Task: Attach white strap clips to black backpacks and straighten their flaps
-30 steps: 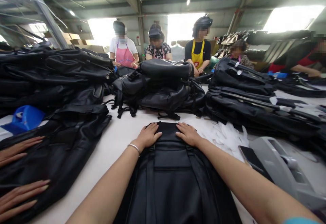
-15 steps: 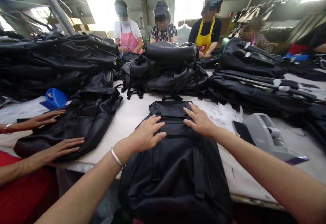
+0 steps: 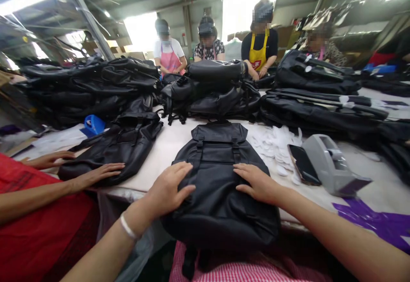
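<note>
Both hands have come down from the bag's flap (image 3: pixel 219 132) to its body, and the flap and buckles (image 3: pixel 235 147) beyond the fingertips are now uncovered. That suggests the handling has shifted from the top edge to the front panel. The bag (image 3: pixel 214 196) lies face up between and under the hands. The left hand (image 3: pixel 171 188) is wide, fingers spread at the bag's left side; the right hand (image 3: pixel 256 183) is wide too, its fingertips on the right of the panel. Neither appears to grip anything.

Nearer than the hands, the bag's bottom overhangs the edge of the surface (image 3: pixel 149 168), straps (image 3: pixel 188 261) dangling. Left of the left hand a bare strip runs up to another bag (image 3: pixel 137 145), where a co-worker's hand (image 3: pixel 107 171) rests. Beyond both hands, only a narrow gap parts the flap from the pile (image 3: pixel 221 98). Right of the right hand, room looks tighter: white pieces (image 3: pixel 278 149), then the phone (image 3: pixel 304 164) and dispenser (image 3: pixel 333 166).
</note>
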Tool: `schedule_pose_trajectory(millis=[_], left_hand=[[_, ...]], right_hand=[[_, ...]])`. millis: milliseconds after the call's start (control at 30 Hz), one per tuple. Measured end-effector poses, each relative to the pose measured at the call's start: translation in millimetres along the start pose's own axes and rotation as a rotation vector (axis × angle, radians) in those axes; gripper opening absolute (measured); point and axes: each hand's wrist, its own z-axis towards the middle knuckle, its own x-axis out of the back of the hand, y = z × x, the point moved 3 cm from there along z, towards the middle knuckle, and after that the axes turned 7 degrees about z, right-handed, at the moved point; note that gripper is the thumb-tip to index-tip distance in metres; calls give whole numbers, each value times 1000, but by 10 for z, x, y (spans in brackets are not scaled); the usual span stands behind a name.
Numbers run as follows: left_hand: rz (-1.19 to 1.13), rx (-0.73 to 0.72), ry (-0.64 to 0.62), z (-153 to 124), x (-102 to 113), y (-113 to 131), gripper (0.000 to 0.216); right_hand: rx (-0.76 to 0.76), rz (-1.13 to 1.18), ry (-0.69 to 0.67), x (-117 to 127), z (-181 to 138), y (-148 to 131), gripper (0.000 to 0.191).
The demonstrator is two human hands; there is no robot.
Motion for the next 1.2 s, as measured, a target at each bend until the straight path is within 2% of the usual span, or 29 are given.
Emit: schedule_pose_trajectory(millis=[67,167,233,267,333,400,500,567,667,800,933,1033,1100,1200], left_hand=[[-18,-139,-48,-270,28,287,62],[80,-230,-142,-544,-147,635,81],[173,-196,-146,-557,-276,739,74],[216,-173,-150,-512,-316,752,64],[294,-149,-154,-344,-323,715,39],[362,-143,-105,-112,-254,616,27],[433,-90,29,229,-159,406,27],[438,-67,67,374,-181,292,30],[390,-95,73,424,-281,233,31],[322,-112,88,338,-334,301,37],[271,-91,72,341,-315,426,44],[232,-75,62,402,-286,523,50],[213,-66,63,458,-253,594,49],[194,-67,54,571,-209,715,38]], right_hand=[[-3,79,27,114,-368,-147,60],[86,87,-101,48,-840,-380,78],[73,21,-120,-55,-978,-427,85],[51,-17,-108,-91,-986,-419,83],[22,-80,-78,-95,-907,-366,73],[2,-131,-49,6,-764,-282,59],[-84,-203,56,294,-584,-89,41],[-131,-177,71,460,-539,66,40],[-145,-18,49,587,-532,253,42],[-244,22,192,600,-394,260,41],[-323,-98,163,386,-56,27,55],[-298,-118,162,254,137,-82,41],[-254,-16,211,271,191,-68,29],[-246,165,392,483,180,64,31]])
